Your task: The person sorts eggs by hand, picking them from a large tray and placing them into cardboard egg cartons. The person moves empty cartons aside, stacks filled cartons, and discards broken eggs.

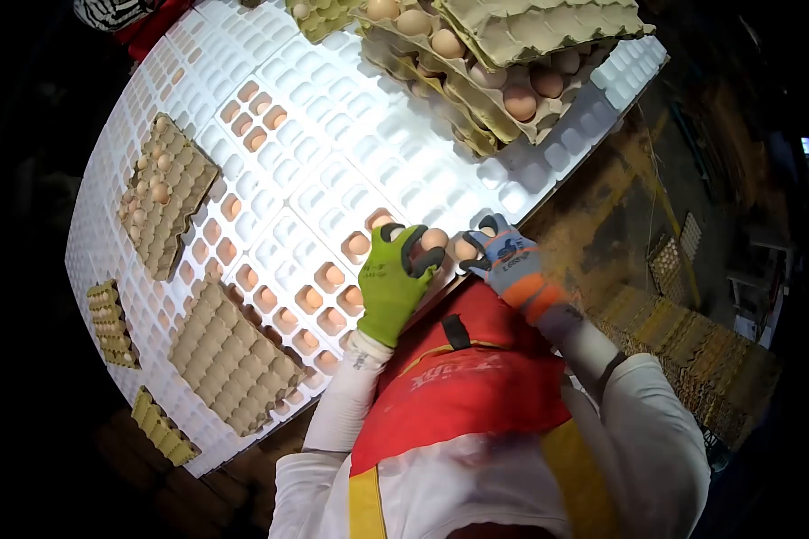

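My left hand (395,274), in a green glove with dark fingertips, is closed round an egg (433,239) near the front edge of the white moulded trays (328,193). Beside it on the right, my right hand (508,256), in a grey-blue and orange glove, has its fingers curled round another egg (465,249). A small part of a further egg shows between its fingertips. Single eggs (359,244) sit in the white cups just left of my left hand, with several more toward the lower left.
Stacked cardboard trays with eggs (520,102) stand at the table's upper right. A partly filled carton (166,193) and an empty carton (234,355) lie to the left. Piled cartons (692,355) are beyond the table's right edge. A person's red garment (157,29) shows at the upper left.
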Motion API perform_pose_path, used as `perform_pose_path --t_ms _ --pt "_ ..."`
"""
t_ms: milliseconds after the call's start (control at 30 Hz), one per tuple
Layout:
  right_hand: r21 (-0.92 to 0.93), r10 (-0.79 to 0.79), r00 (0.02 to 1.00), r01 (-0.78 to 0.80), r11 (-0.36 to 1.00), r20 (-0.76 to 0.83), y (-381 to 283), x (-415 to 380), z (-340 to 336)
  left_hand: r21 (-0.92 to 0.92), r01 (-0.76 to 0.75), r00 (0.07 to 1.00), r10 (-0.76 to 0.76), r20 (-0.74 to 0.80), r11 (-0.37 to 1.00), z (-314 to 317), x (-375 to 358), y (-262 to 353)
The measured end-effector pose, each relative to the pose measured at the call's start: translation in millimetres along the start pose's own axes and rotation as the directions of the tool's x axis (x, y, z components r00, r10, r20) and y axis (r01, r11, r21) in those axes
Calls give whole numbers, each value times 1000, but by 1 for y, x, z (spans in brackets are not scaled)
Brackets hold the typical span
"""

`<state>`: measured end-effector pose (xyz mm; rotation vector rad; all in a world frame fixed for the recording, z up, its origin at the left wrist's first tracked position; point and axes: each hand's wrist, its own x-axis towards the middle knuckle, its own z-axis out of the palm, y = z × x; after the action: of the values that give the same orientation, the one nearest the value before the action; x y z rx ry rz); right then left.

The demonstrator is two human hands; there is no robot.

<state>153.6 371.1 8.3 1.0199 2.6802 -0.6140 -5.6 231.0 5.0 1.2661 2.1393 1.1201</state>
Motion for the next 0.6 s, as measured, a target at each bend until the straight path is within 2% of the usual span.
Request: perform_pose_path --t_ms 33,67,100,133,167,200,300,367,433,467,500,533,567,600 --pt "-8 -30 998 30 1000 -51 5 -1 10 -139 29 998 -21 60 990 19 5 -15" --pt "161 -31 979 65 985 -202 12 0 26 -273 65 993 -35 115 960 47 10 -46" --pt "318 -13 938 130 939 -347 19 5 35 -209 78 989 -50 136 975 51 18 -45" --pt "281 -32 936 138 950 -351 22 7 31 -144 88 985 -65 158 986 46 32 -29" --pt "246 -44 934 139 959 -354 25 7 26 118 67 984 -85 157 991 37 36 -7" --pt "211 -53 931 138 968 -362 26 8 23 373 35 983 -98 152 927 27 44 12" --pt "354 -45 924 190 916 -380 28 15 22 340 -81 997 69 46 937 33 58 1" --pt "457 72 887 164 874 -455 19 30 14 218 -67 998 67 6 974 35 61 0" --pt "415 -34 805 341 843 -592 19 59 20 102 -64 997 68 -40 993 35 69 -2" --pt "378 -134 786 430 820 -604 19 72 26 48 -56 996 59 -70 997 31 71 -4" --pt "313 -202 827 407 858 -524 22 81 41 -64 -10 983 -1 -182 998 46 78 -15" --pt "374 -111 809 383 844 -577 26 81 62 -240 -53 973 -4 -230 969 59 89 -18" --pt "441 -37 786 384 811 -617 27 78 79 -82 -174 938 140 -318 981 69 106 -17" --pt "737 83 840 417 532 -536 22 78 78 109 -210 935 232 -270 972 82 112 -30"
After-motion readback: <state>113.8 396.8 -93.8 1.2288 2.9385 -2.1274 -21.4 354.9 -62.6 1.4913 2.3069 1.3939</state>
